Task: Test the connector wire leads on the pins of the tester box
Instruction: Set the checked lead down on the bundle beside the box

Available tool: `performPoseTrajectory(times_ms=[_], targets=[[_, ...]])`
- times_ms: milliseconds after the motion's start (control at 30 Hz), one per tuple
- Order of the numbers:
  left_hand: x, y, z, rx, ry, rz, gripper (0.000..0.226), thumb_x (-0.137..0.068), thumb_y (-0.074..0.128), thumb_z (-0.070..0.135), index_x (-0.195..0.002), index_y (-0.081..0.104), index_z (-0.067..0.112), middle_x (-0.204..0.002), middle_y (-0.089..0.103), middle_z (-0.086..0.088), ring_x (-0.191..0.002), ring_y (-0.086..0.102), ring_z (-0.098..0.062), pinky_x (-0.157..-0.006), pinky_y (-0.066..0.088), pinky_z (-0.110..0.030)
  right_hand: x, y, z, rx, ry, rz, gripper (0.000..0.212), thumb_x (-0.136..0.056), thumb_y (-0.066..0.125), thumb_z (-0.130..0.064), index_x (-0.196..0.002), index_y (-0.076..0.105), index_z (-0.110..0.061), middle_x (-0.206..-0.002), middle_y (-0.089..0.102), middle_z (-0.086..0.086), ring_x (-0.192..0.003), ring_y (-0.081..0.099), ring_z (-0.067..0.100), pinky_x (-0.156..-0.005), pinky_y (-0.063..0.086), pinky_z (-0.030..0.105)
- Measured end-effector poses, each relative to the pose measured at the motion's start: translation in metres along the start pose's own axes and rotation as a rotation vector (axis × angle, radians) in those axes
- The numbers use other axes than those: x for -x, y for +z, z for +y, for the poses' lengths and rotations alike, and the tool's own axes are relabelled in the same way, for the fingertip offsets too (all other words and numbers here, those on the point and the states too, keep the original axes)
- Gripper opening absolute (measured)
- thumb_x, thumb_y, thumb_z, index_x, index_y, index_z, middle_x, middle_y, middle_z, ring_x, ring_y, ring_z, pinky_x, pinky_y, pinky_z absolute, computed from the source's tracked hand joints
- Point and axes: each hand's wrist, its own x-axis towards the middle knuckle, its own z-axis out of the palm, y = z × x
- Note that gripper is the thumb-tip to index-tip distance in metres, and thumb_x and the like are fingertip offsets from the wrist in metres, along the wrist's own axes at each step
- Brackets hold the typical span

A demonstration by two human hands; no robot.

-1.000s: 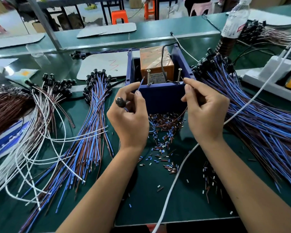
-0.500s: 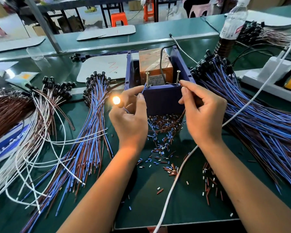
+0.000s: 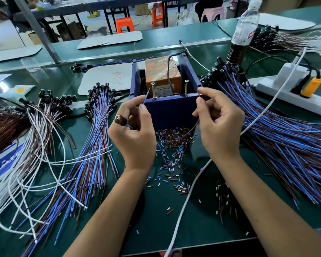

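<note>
So right now my left hand point(image 3: 132, 130) is pinching the blue lead point(image 3: 145, 97) between thumb and forefinger, with the little indicator lamp point(image 3: 120, 119) tucked under the other fingers on the same hand, looking dim at best from this angle. My right hand point(image 3: 219, 123) is pinched on the brown lead point(image 3: 193, 127), which droops in a loop across to the left, in front of the blue tester box point(image 3: 170, 112). The two screw pins point(image 3: 153, 89) and point(image 3: 186, 88) stand upright just behind the box's front wall, in front of the orange taped block point(image 3: 163, 75). What matters for the next bit: the blue lead points up and slightly right, its bare tip just left of the left pin, close but not touching as far as I can tell. So the left hand only needs a small nudge to the right. The right hand's wire end sits up near the box's right front corner, to the right of the right pin and a bit farther off than the left one is from its pin, so it has to come in leftward. Each hand is nearest its own pin, no crossing needed. Main risk, I reckon, is touching only one pin and getting no light.
</note>
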Motion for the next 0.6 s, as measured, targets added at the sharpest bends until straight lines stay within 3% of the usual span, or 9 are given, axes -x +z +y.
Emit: performPoseTrajectory(times_ms=[133,300,367,433,500,533,600], targets=[[0.009,0.031,0.026,0.028,-0.081,-0.097,0.015,-0.096,0.062,0.005,-0.096,0.076,0.009,-0.065,0.061,0.001,-0.055,0.048,-0.006,-0.053,0.04,-0.022,-0.002,-0.017,-0.003,-0.01,0.036,0.065,0.017,-0.103,0.064,-0.017,-0.117,0.073,-0.012,-0.071,0.071,-0.005,-0.06,0.066,0.016,-0.054,0.052,0.036],[0.023,0.105,0.071,0.007,-0.205,-0.538,0.014,-0.091,0.066,0.009,-0.086,0.079,0.014,-0.061,0.063,0.012,-0.052,0.053,-0.001,-0.055,0.042,-0.018,-0.016,-0.082,-0.003,0.058,0.047,0.289,0.017,-0.102,0.064,-0.021,-0.113,0.074,-0.013,-0.076,0.073,-0.002,-0.065,0.069,0.013,-0.064,0.052,0.026],[0.037,0.142,0.087,0.032,-0.384,-0.798,0.015,-0.09,0.068,0.009,-0.077,0.076,0.01,-0.061,0.064,0.005,-0.052,0.052,-0.008,-0.056,0.042,-0.022,-0.026,-0.12,0.0,0.166,0.064,0.398,0.017,-0.1,0.064,-0.023,-0.109,0.075,-0.014,-0.079,0.073,-0.004,-0.069,0.069,0.009,-0.068,0.051,0.023],[0.058,0.178,0.1,0.091,-0.647,-1.071,0.021,-0.093,0.065,0.01,-0.072,0.066,0.008,-0.063,0.057,-0.006,-0.042,0.04,-0.012,-0.046,0.033,-0.02,-0.034,-0.159,0.004,0.307,0.118,0.468,0.018,-0.094,0.065,-0.026,-0.103,0.077,-0.017,-0.081,0.072,-0.003,-0.07,0.067,0.007,-0.069,0.053,0.024],[0.08,0.207,0.111,0.205,-0.971,-1.318,0.029,-0.101,0.053,0.013,-0.072,0.052,0.014,-0.059,0.043,-0.006,-0.031,0.025,-0.006,-0.035,0.019,-0.012,-0.041,-0.195,0.01,0.49,0.199,0.47,0.022,-0.088,0.064,-0.033,-0.1,0.077,-0.02,-0.087,0.072,0.0,-0.077,0.068,0.016,-0.078,0.058,0.036],[0.089,0.219,0.114,0.275,-1.109,-1.388,0.033,-0.105,0.045,0.014,-0.072,0.046,0.015,-0.057,0.035,-0.004,-0.028,0.022,-0.004,-0.031,0.014,-0.012,-0.043,-0.209,0.012,0.594,0.24,0.453,0.025,-0.086,0.063,-0.038,-0.102,0.075,-0.023,-0.094,0.072,0.004,-0.083,0.068,0.024,-0.083,0.057,0.044],[0.1,0.238,0.114,0.408,-1.349,-1.324,0.038,-0.11,0.032,0.013,-0.072,0.04,0.014,-0.052,0.034,0.0,-0.025,0.022,-0.002,-0.026,0.014,-0.014,-0.045,-0.232,0.013,0.719,0.304,0.416,0.03,-0.086,0.057,-0.046,-0.107,0.072,-0.03,-0.106,0.068,0.01,-0.09,0.064,0.032,-0.086,0.055,0.051]])
